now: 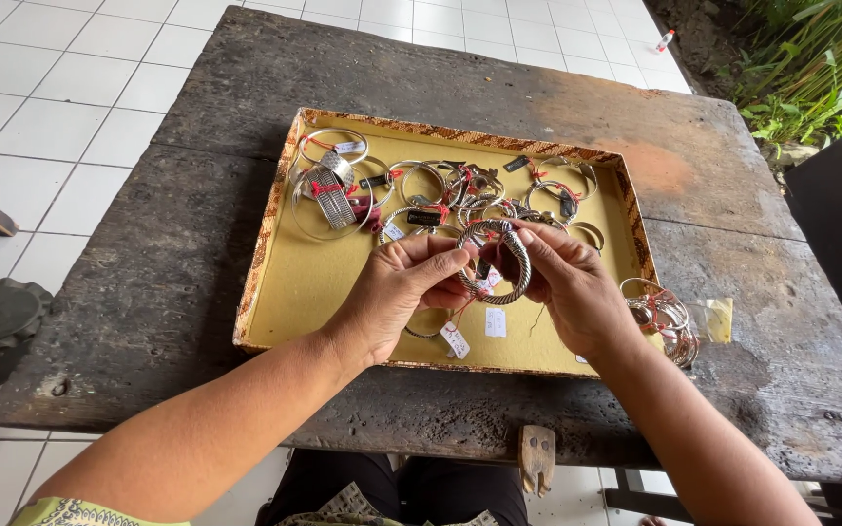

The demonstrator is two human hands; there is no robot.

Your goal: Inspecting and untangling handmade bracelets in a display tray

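Note:
Both of my hands hold one twisted silver bangle [505, 234] above a shallow yellow-lined tray [324, 278]. My left hand [397, 292] pinches its left side, and my right hand [562, 282] grips its right side. A white tag on a red thread [455, 339] hangs below the bangle. Several other silver bangles and cuffs with tags [421, 190] lie in the far half of the tray, among them a wide ribbed cuff [333, 200].
The tray rests on a dark weathered wooden table [197, 253]. A small pile of silver bangles [665, 317] and a clear plastic bag [718, 319] lie right of the tray. White floor tiles surround the table; green plants [811, 68] grow at the top right.

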